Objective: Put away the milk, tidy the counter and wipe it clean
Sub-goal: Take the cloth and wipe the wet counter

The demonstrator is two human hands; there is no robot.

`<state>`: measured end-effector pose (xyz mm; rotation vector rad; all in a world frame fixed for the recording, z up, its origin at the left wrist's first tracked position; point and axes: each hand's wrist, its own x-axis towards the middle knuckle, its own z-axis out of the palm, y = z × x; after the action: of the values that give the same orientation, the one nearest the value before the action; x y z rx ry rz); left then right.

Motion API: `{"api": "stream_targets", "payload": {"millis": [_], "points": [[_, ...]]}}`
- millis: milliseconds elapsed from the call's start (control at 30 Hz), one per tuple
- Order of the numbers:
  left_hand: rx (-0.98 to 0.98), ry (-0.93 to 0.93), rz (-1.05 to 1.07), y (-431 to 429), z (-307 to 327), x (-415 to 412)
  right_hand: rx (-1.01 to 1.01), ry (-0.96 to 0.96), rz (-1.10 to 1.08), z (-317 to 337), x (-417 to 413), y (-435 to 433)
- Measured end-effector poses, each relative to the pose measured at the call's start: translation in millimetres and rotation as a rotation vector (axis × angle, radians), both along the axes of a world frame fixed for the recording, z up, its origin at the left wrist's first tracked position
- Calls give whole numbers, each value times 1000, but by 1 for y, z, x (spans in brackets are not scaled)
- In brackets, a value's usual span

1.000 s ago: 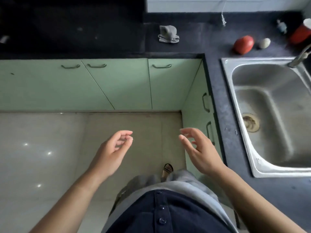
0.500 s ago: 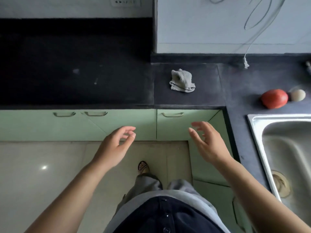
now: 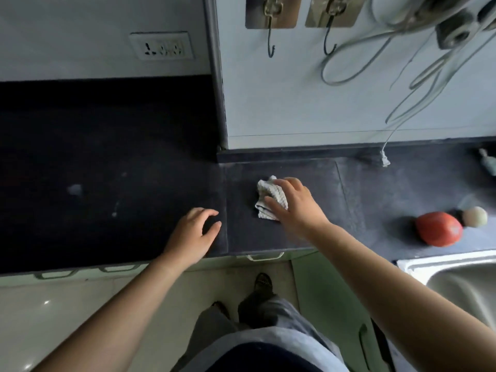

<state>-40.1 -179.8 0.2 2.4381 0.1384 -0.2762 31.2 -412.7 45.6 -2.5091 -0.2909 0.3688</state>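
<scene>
A crumpled grey-white cloth [image 3: 265, 194] lies on the dark stone counter [image 3: 134, 167], near the inner corner. My right hand [image 3: 295, 205] rests on top of the cloth, fingers curled over it. My left hand [image 3: 194, 233] hovers just above the counter's front edge, left of the cloth, fingers loosely curved and holding nothing. No milk container is visible.
A red tomato [image 3: 438, 228] and a pale round item [image 3: 475, 216] sit on the counter at right. The steel sink [image 3: 456, 277] is at the lower right. Wall hooks [image 3: 271, 36], loose cables [image 3: 402, 76] and a socket [image 3: 161, 46] are above. Green cabinets [image 3: 264, 256] lie below.
I have stepped up to the counter. Both hands moved forward from over the floor; the right hand landed on the cloth and the left reached the counter edge.
</scene>
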Motion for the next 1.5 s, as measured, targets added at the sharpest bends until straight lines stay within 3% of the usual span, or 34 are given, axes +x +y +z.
{"api": "stream_targets", "payload": {"millis": [233,367,533,867,1133,1500], "points": [[307,-45,-2,-14,-24,36,-127,38,88,-33,48,2],[361,102,-6,-19,-40,29,-195,37,148,-49,45,12],[386,143,-16,-19,-50,22,-209,-7,152,-69,30,5],[327,115,12,-17,-52,22,-243,-123,301,-86,47,-8],[198,110,6,-6,-41,25,-177,-55,219,-74,44,11],[81,-89,126,114,-17,-5,-97,-123,321,-48,14,173]]}}
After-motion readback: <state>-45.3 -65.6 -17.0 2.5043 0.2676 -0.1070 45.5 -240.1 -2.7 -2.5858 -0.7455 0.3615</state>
